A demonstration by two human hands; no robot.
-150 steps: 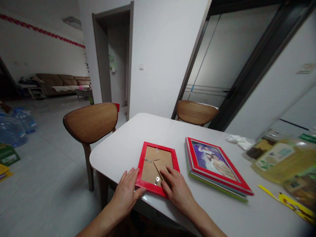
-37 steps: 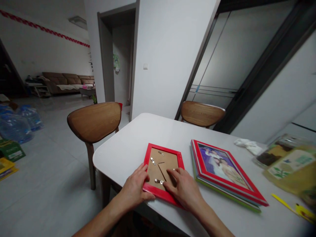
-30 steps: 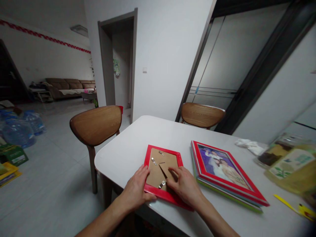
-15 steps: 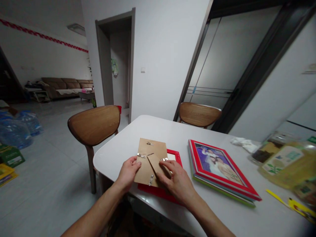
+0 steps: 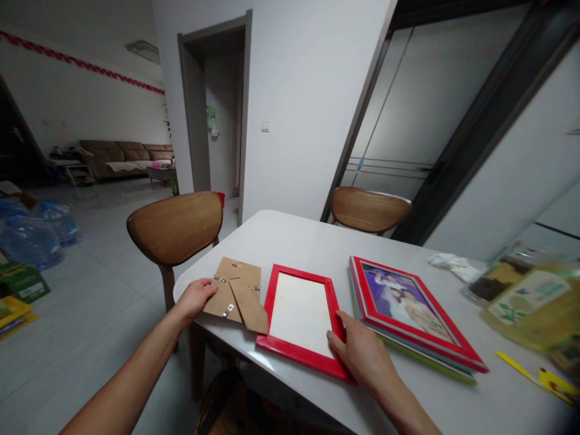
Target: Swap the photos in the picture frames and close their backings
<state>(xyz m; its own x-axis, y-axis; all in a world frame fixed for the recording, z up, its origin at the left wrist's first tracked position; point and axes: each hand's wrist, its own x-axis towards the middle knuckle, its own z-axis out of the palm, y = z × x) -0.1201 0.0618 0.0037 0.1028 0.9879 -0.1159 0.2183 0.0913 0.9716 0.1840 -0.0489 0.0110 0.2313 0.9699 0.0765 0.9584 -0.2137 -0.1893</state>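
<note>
A brown backing board with metal clips and a partly raised stand flap lies at the table's left front edge. My left hand grips its left side, thumb on top. To its right is a red frame, lying flat around a white sheet. My right hand holds the frame's right side, thumb over the inner edge and the other fingers on the outer side. Farther right, a stack of frames has a red one on top, with a photo of people in it.
Behind the white table stand two wooden chairs. At the right are a white cloth, a large bottle of yellow liquid and a yellow tool. Water bottles stand on the floor at left.
The backing board has moved left and down beside the red frame, uncovering the white sheet. My right hand has left the board and taken hold of the frame's right side.
</note>
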